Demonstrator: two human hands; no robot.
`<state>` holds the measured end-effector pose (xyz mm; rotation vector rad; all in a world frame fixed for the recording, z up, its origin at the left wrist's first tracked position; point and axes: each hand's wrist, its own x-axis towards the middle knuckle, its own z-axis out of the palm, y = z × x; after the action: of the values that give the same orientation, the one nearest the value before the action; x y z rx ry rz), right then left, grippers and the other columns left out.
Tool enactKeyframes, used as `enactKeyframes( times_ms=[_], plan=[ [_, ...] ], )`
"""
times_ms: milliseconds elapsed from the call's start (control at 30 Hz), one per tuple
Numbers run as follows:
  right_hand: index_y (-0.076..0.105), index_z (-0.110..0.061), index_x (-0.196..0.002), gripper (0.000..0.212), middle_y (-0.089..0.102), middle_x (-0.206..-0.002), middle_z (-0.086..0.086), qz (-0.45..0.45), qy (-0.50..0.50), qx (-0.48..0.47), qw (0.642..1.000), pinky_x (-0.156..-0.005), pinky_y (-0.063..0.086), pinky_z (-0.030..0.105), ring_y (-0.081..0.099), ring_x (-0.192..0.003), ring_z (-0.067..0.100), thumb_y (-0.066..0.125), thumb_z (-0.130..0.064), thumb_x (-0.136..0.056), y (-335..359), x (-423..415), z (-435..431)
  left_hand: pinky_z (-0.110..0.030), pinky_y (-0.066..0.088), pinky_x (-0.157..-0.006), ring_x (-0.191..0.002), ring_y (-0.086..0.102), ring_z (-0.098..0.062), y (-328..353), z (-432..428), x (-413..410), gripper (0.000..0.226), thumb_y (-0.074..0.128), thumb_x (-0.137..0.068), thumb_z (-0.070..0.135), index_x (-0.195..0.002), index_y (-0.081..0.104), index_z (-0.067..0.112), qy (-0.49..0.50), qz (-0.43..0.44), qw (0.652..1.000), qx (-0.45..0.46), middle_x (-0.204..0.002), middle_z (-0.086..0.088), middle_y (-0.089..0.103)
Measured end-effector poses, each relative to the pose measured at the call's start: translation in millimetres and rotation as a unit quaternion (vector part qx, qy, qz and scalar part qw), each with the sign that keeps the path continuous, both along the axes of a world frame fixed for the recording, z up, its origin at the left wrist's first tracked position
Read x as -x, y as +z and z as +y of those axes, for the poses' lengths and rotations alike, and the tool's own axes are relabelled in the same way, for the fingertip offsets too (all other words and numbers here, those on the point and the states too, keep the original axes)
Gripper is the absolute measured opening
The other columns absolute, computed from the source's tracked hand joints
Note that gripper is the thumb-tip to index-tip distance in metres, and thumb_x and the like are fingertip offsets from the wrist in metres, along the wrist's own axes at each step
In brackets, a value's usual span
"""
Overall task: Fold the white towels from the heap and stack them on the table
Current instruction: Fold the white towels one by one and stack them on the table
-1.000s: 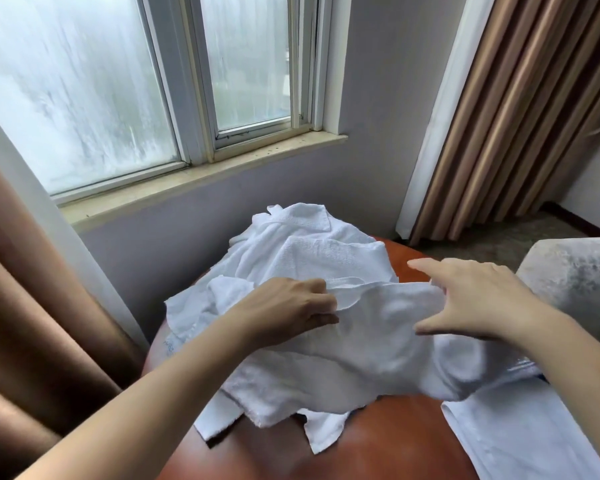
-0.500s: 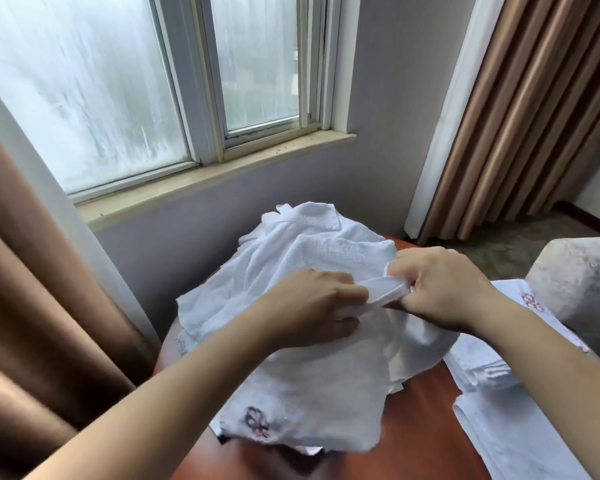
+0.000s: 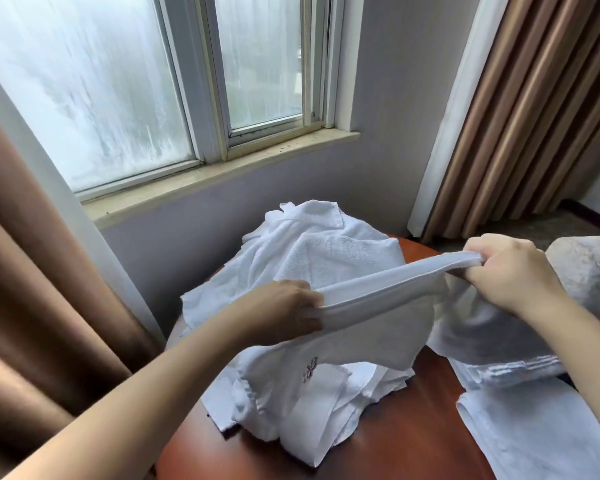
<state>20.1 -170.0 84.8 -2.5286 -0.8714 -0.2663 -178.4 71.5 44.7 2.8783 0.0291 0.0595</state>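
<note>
At far left a brown curtain (image 3: 32, 271) hangs drawn back from the window (image 3: 118, 81), which lets daylight fall on the work. The left hand (image 3: 281, 313) is closed on the near end of a towel (image 3: 378, 327), its fingers curled over the top hem and pinching it. That looks like a grip on one corner, taken so the cloth can be opened out. The towel's top edge runs taut and slightly uphill toward the right, and the rest hangs below it as a loose panel. It is held up off the heap (image 3: 326, 244), probably so it can fall straight and free of the others. The heap lies behind and beneath it, a crumpled white mound on the far left part of the red-brown table (image 3: 413, 438). This keeps the bare wood nearer the person open for folding. The right hand (image 3: 510, 271) is also closed, gripping the far end of the same hem in a fist, higher than the left. Below it, at the table's right edge, a stack (image 3: 541, 431) of flat towels lies apart from the heap, so finished pieces do not mix with unfolded ones. A grey chair (image 3: 589, 271) stands just beyond.
</note>
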Motion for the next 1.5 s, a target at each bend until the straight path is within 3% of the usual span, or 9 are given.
enactKeyframes(
  times_ms=[167,367,633,833,1000,1100,1267,1433,1500],
  plan=[
    [0.056,-0.012,-0.06,0.031,0.058,-0.068,0.003,0.024,-0.037,0.015,0.999,-0.066,0.039,0.038,0.052,-0.077,0.036,0.07,-0.028,-0.082,-7,-11,-12,-0.034,0.039,-0.061,-0.075,0.056,-0.031,6,10,-1,0.023,0.055,-0.092,0.037,-0.092,0.059,0.014,-0.055,-0.09,0.993,-0.047,-0.08,0.004,0.047],
    [0.057,-0.011,-0.061,0.029,0.059,-0.069,0.009,0.034,-0.085,0.023,0.996,-0.065,0.041,0.038,0.053,-0.077,0.037,0.068,-0.025,-0.083,-16,-24,-25,-0.032,0.042,-0.072,-0.084,0.055,-0.021,14,23,-1,0.011,0.063,-0.088,0.028,-0.085,0.067,0.018,0.027,0.014,0.994,-0.102,-0.091,0.001,0.064],
    [0.057,-0.014,-0.061,0.026,0.06,-0.069,0.007,0.034,-0.098,0.051,0.993,-0.062,0.037,0.035,0.053,-0.074,0.036,0.067,-0.026,-0.082,-27,-25,-28,-0.029,0.039,-0.07,-0.068,0.046,-0.002,6,19,-3,0.007,0.057,-0.095,0.016,-0.095,0.063,0.014,0.105,-0.057,0.986,0.115,-0.074,0.014,0.054],
    [0.059,-0.013,-0.06,0.028,0.059,-0.066,0.005,0.066,-0.076,0.062,0.993,-0.063,0.036,0.034,0.053,-0.074,0.031,0.07,-0.028,-0.081,-35,-20,-25,-0.029,0.045,-0.073,-0.076,0.056,-0.014,0,21,-3,0.007,0.065,-0.091,0.017,-0.09,0.071,0.014,0.115,-0.044,0.984,0.132,-0.082,0.003,0.065],
    [0.06,-0.009,-0.063,0.024,0.06,-0.067,0.006,0.058,-0.069,0.07,0.993,-0.06,0.04,0.034,0.053,-0.072,0.03,0.068,-0.024,-0.08,-43,-19,-22,-0.042,0.044,-0.073,-0.074,0.054,-0.027,10,11,-7,0.04,0.049,-0.098,0.031,-0.075,0.059,0.0,0.138,-0.01,0.984,0.113,-0.076,-0.015,0.062],
    [0.061,-0.01,-0.065,0.024,0.062,-0.07,0.008,0.055,-0.072,0.071,0.993,-0.064,0.043,0.036,0.055,-0.075,0.034,0.069,-0.028,-0.079,-43,-15,-18,-0.042,0.045,-0.078,-0.082,0.058,-0.024,16,3,-9,0.026,0.048,-0.094,0.018,-0.086,0.066,0.001,0.136,-0.008,0.987,0.084,-0.085,-0.009,0.067],
    [0.059,-0.033,-0.107,0.047,0.064,-0.111,-0.003,0.066,-0.032,0.274,0.959,-0.075,0.043,0.033,0.057,-0.105,0.025,0.075,-0.053,-0.068,-30,0,-6,-0.033,0.045,-0.079,-0.094,0.055,-0.016,28,-13,-13,0.026,0.047,-0.096,0.021,-0.101,0.072,0.02,0.107,0.005,0.994,0.024,-0.097,0.006,0.06],
    [0.046,-0.043,-0.134,0.083,0.058,-0.13,-0.012,0.029,0.11,0.228,0.967,-0.092,0.042,0.033,0.053,-0.119,0.017,0.066,-0.075,-0.06,-7,48,25,-0.032,0.044,-0.074,-0.093,0.053,-0.017,35,-48,-29,0.024,0.051,-0.093,0.022,-0.1,0.073,0.028,0.035,-0.004,0.999,0.018,-0.09,0.007,0.055],
    [0.053,-0.044,-0.12,0.069,0.063,-0.115,-0.013,0.042,0.158,0.204,0.965,-0.092,0.043,0.034,0.056,-0.111,0.016,0.068,-0.073,-0.06,-5,69,39,-0.032,0.045,-0.07,-0.088,0.053,-0.016,44,-61,-36,0.026,0.055,-0.089,0.021,-0.102,0.074,0.034,0.023,-0.034,0.999,0.027,-0.09,0.008,0.06]
  ],
)
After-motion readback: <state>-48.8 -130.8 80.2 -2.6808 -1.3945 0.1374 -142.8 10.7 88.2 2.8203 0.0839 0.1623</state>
